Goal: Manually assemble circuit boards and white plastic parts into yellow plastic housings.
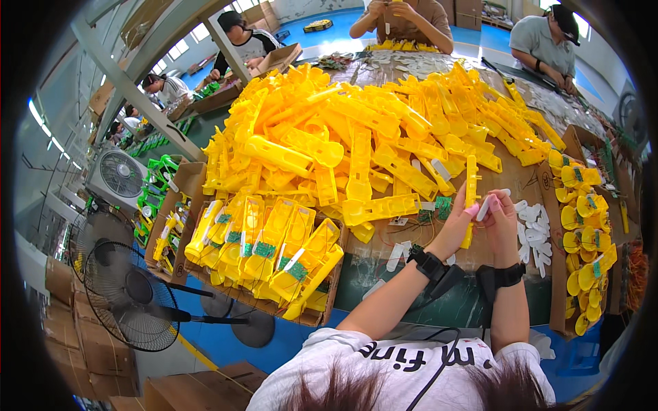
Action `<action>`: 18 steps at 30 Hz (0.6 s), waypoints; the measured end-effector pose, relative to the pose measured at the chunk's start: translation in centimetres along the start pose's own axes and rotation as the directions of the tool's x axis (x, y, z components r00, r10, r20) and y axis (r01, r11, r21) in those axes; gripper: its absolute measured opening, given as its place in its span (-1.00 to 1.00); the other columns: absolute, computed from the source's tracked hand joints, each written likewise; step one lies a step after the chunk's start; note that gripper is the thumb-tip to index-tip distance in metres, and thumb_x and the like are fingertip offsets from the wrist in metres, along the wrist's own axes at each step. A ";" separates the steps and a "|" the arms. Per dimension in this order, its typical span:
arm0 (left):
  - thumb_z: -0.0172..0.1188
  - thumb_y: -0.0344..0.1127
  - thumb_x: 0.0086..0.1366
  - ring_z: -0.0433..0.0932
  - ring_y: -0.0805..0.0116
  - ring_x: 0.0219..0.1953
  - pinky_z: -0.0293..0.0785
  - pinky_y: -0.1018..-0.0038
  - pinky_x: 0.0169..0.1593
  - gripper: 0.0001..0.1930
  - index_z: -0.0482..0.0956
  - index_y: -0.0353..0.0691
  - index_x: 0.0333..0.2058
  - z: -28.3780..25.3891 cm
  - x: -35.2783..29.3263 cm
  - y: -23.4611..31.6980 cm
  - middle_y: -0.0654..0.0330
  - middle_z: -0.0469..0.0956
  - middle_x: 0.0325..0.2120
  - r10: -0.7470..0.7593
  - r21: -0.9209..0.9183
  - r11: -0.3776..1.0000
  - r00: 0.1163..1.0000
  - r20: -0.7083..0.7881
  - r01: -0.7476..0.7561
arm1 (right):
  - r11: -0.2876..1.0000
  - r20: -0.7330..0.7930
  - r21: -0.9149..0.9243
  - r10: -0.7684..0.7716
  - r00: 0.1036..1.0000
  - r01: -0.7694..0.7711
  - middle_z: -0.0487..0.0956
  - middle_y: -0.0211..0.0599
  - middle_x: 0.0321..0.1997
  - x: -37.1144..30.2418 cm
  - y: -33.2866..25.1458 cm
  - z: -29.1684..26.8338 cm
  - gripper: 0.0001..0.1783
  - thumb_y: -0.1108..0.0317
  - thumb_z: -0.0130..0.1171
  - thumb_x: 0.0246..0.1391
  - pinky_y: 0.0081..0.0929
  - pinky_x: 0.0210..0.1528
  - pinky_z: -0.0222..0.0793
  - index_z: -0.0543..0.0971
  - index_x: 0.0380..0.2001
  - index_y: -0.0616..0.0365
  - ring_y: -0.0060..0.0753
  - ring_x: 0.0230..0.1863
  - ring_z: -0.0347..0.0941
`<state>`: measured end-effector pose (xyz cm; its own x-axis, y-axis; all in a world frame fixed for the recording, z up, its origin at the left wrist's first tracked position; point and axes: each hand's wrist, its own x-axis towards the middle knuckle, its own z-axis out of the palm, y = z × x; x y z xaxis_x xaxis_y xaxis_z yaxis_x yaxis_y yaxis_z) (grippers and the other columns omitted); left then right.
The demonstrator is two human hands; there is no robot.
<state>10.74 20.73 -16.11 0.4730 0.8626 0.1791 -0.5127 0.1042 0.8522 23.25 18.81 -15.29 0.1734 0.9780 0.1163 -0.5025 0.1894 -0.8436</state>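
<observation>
Left hand (449,235): I see it grasping the yellow casing (471,179).
Casing axis: running near to far, upper part beyond the fingers.
Right hand (504,222): pinching a white strip (484,208), just right of the casing.

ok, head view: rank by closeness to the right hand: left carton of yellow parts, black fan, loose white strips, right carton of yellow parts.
From the right hand:
1. Loose white strips: just right of it, on the table.
2. Right carton: farther right, past the strips.
3. Left carton: well to the left.
4. Black fan: far left.
</observation>
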 end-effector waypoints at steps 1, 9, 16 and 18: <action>-0.17 -0.34 0.24 0.24 0.52 -0.04 0.13 0.61 0.04 -0.40 -0.17 -0.11 0.22 -0.1 -0.1 -0.7 0.25 0.23 -0.04 0.021 0.012 1.000 1.000 0.018 -0.021 | 1.000 0.002 -0.015 -0.028 1.000 0.028 0.49 -0.43 -0.41 -0.2 0.2 -0.1 -0.78 0.31 0.08 0.04 -0.71 -0.41 0.38 0.41 -0.27 0.17 -0.67 -0.46 0.41; -0.20 -0.37 0.18 0.28 0.50 -0.08 0.20 0.61 -0.01 -0.39 -0.13 -0.12 0.21 -0.2 0.2 -2.1 0.25 0.25 -0.06 0.122 0.124 0.985 0.992 -0.027 -0.118 | 0.994 -0.029 -0.104 0.030 0.999 -0.033 0.47 -0.35 -0.28 -1.6 -0.1 -0.1 -0.71 0.42 -0.03 0.09 -0.65 -0.35 0.39 0.34 -0.09 0.20 -0.59 -0.29 0.42; -0.29 -0.33 0.14 0.38 0.47 -0.42 0.36 0.60 -0.38 -0.42 -0.06 -0.03 0.19 -0.8 0.1 0.0 0.23 0.37 -0.31 -0.044 -0.140 0.990 0.995 -0.094 0.030 | 0.977 0.071 -0.199 -0.059 0.996 0.072 0.50 -0.23 -0.23 -1.3 -0.7 0.6 -0.67 0.48 0.02 0.03 -0.60 -0.25 0.41 0.34 -0.10 0.32 -0.53 -0.27 0.44; -0.32 -0.32 0.14 0.36 0.48 -0.43 0.35 0.61 -0.41 -0.42 -0.06 -0.01 0.20 -0.9 0.2 0.2 0.21 0.37 -0.27 0.004 -0.090 0.996 0.994 -0.113 -0.014 | 0.981 0.073 -0.189 -0.026 0.997 0.039 0.50 -0.24 -0.23 -1.6 -1.0 1.1 -0.68 0.49 0.04 0.02 -0.62 -0.25 0.40 0.36 -0.12 0.34 -0.55 -0.26 0.43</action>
<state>10.06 21.39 -16.37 0.3872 0.9133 0.1260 -0.5817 0.1360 0.8020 22.50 17.21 -14.06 0.1240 0.9766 0.1758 -0.3260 0.2075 -0.9223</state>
